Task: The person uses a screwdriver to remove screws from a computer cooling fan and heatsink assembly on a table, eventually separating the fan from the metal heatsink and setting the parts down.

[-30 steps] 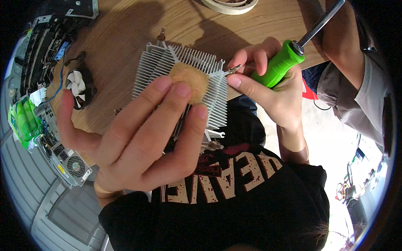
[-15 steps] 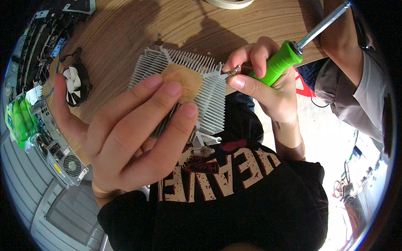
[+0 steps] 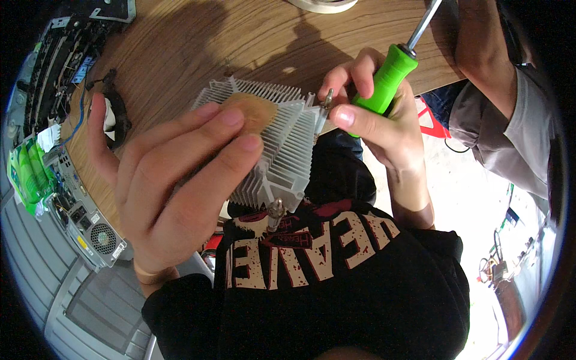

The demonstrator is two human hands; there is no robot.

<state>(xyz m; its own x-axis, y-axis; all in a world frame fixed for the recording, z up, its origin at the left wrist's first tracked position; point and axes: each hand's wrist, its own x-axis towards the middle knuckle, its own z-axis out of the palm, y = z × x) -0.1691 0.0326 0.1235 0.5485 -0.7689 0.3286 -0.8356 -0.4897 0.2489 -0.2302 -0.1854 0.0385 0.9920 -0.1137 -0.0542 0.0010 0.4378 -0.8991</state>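
My left hand (image 3: 174,174) grips a silver finned heat sink (image 3: 288,141), its fingers lying across the round copper-coloured base (image 3: 259,111). The heat sink is held tilted above the table edge, in front of my black shirt. Spring screws stick out of its corner arms, one corner screw (image 3: 276,208) pointing toward me. My right hand (image 3: 384,129) has a green-handled screwdriver (image 3: 388,81) tucked in its palm, shaft pointing up and away. The thumb and forefinger of that hand are beside the right corner screw (image 3: 327,99); whether they touch it is unclear.
On the wooden table (image 3: 162,54), a cooling fan (image 3: 114,120) lies partly behind my left hand. Computer parts (image 3: 66,66), a green packet (image 3: 29,171) and a metal power supply (image 3: 99,234) line the left edge. A tape-like ring (image 3: 327,6) is at the far edge. Another person's arm (image 3: 489,66) is at right.
The heat sink has tipped over and shifted slightly left with my left hand. My right hand has turned a little, swinging the screwdriver shaft leftward and more upright.
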